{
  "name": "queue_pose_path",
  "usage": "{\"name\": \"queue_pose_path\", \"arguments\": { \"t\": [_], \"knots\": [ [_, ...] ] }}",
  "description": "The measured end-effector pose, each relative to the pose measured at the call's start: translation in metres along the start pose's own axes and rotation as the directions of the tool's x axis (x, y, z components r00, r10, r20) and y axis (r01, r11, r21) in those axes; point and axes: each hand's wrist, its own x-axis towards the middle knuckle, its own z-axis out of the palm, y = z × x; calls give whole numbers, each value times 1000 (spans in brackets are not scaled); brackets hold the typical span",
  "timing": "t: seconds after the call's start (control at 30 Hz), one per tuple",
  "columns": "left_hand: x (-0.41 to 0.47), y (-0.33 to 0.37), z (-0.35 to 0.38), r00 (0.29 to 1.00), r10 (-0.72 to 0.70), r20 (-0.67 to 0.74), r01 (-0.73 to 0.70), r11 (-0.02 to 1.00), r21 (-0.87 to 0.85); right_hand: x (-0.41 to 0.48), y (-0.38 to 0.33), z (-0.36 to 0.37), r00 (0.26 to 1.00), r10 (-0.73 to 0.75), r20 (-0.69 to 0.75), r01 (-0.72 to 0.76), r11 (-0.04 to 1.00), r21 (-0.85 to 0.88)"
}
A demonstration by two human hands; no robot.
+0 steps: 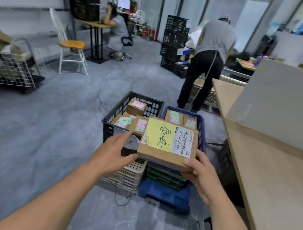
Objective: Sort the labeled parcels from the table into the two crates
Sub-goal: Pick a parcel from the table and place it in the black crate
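Note:
My right hand point(200, 174) grips the near right corner of a flat cardboard parcel point(163, 155) with a yellow handwritten label and a white barcode label. The parcel hangs over the near edges of the two crates. My left hand point(113, 151) is beside the parcel's left edge, fingers stretched out, thumb at its near left corner. The black crate point(108, 123) on the left holds several parcels with pink and green labels. The blue crate point(202, 132) on the right holds parcels with green labels.
The crates sit on stacked cream, green and blue crates point(164, 194). A wooden table point(272, 172) with a large grey box point(284, 105) runs along the right. A person point(207, 64) bends over behind the crates. A wire cart point(6, 70) and chair point(70, 45) stand left.

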Motion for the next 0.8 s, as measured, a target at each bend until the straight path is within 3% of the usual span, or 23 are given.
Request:
{"name": "queue_pose_path", "arguments": {
  "t": [0.3, 0.63, 0.8],
  "knots": [
    [103, -56, -17, 995, -90, 45, 85, 992, 89, 141, 6, 43, 995, 63, 84, -65, 998, 20],
    [254, -85, -36, 994, -36, 105, 3, 953, 302, 291, -16, 63, 991, 111, 80, -112, 994, 9],
    [300, -116, -37, 990, -73, 125, 30, 949, 313, 343, -17, 89, 985, 143, 100, -145, 989, 6]
  ]
}}
